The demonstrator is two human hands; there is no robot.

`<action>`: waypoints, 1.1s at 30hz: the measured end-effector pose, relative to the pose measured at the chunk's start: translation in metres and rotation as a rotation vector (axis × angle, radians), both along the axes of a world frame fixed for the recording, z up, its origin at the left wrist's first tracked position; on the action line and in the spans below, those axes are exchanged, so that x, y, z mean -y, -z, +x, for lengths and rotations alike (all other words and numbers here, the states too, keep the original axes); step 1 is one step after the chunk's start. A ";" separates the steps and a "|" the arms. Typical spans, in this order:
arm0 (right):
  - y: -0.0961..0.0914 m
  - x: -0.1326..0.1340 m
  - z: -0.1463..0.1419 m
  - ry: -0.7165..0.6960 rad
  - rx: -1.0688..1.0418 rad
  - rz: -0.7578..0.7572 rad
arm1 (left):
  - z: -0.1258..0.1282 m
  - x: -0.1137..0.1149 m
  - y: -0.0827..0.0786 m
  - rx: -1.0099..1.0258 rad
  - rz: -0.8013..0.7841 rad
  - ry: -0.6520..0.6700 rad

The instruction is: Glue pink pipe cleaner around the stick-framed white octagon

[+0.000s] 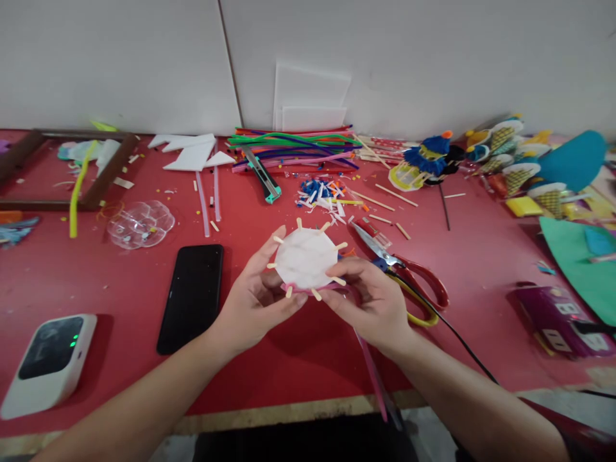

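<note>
Between my hands, above the table's front part, is a white rounded disc (305, 258) with several short wooden sticks jutting out around its rim. A pink pipe cleaner (370, 369) lies along the disc's near edge and trails down past the table edge. My left hand (257, 292) is closed on the disc's left side, its thumb at the near rim. My right hand (368, 295) pinches the right side and the pipe cleaner near the bottom. Scissors with red and yellow handles (404, 266) lie just beyond my right hand.
A black phone (191, 298) and a white device (51, 362) lie to the left. Behind are a utility knife (262, 176), bundled pipe cleaners (298, 146) and small scraps (325, 196). A purple box (563, 321) and craft figures (510, 160) occupy the right.
</note>
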State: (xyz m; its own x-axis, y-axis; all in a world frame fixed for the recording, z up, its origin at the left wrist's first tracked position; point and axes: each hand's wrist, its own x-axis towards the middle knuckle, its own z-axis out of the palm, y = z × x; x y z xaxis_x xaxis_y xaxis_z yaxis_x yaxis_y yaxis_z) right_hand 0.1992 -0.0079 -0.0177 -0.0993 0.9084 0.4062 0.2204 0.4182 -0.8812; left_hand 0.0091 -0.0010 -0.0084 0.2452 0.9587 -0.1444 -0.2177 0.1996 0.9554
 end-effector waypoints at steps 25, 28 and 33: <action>0.001 0.003 -0.008 0.076 -0.004 -0.006 | 0.006 -0.001 0.002 0.075 -0.025 -0.032; -0.002 0.005 -0.008 0.114 0.048 -0.016 | 0.006 0.000 -0.001 0.061 -0.038 -0.082; -0.006 0.006 -0.006 0.112 0.256 0.100 | 0.007 0.000 -0.004 0.083 -0.065 -0.108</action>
State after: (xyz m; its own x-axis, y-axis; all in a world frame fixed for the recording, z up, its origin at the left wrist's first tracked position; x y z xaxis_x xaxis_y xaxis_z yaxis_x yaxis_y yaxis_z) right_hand 0.1928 -0.0138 -0.0115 -0.1114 0.8761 0.4691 0.4795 0.4609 -0.7468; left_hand 0.0158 -0.0007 -0.0042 0.1551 0.9693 -0.1909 -0.3188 0.2320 0.9190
